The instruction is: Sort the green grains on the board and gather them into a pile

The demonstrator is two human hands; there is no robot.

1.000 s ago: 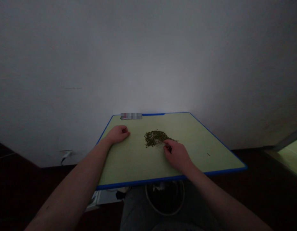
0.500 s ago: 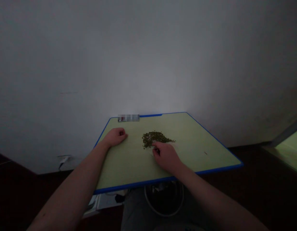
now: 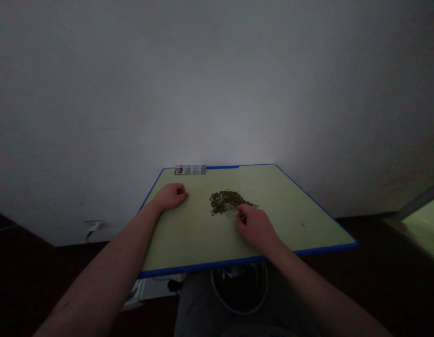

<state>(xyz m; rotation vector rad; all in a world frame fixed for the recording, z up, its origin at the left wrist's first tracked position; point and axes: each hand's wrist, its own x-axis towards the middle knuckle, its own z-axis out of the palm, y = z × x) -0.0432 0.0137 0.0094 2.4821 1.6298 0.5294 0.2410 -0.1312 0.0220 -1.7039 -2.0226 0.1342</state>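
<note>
A spread of small dark-green bits [image 3: 225, 200], dried leaf or seeds by their look, lies on a pale yellow-green tabletop [image 3: 188, 238] with blue edging. At the right front side of this pile is my right hand [image 3: 256, 227], its thumb and forefinger pinched together. Whatever is between those fingertips is hidden or too small to make out. My left hand [image 3: 172, 196] rests at the left of the table, apart from the pile, with its fingers curled into a loose fist and nothing seen in it.
A blurred-out strip [image 3: 190, 169] lies at the table's back left edge, against the wall [image 3: 217, 84]. A small brown sliver [image 3: 303, 225] is at the right. Below the front edge sits a round metal-rimmed bowl [image 3: 243, 312]. A plug [image 3: 93, 228] is on the left wall.
My right hand has drawn back to the right, away from the pile's middle, uncovering more of its front edge. The left hand keeps its place on the table; the view has shifted slightly.
</note>
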